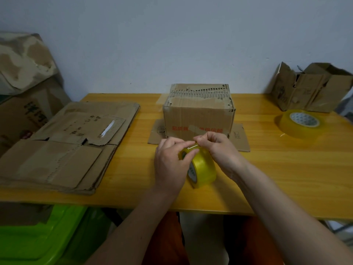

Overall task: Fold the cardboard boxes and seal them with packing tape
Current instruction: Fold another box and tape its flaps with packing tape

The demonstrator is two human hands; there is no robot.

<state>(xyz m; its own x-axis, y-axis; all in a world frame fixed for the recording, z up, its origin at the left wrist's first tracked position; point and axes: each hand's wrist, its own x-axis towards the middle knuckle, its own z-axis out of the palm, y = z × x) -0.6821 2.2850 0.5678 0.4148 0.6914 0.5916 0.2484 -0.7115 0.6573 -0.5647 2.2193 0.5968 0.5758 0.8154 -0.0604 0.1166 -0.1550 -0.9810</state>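
Note:
A folded-up cardboard box (198, 113) with red print stands at the table's middle, its lower flaps spread flat on the wood. Just in front of it a yellow tape roll (203, 169) stands on edge. My left hand (170, 163) grips the roll from the left, fingers curled over its top. My right hand (219, 148) pinches at the tape on the roll's top edge. A pile of flattened cardboard boxes (65, 146) lies at the left of the table.
A second, larger tape roll (299, 124) lies flat at the right of the yellow wooden table (277, 178). Behind it stands a torn open box (309, 88). More cartons (24, 83) are stacked at the far left. Green plastic bins (38, 240) sit under the table edge.

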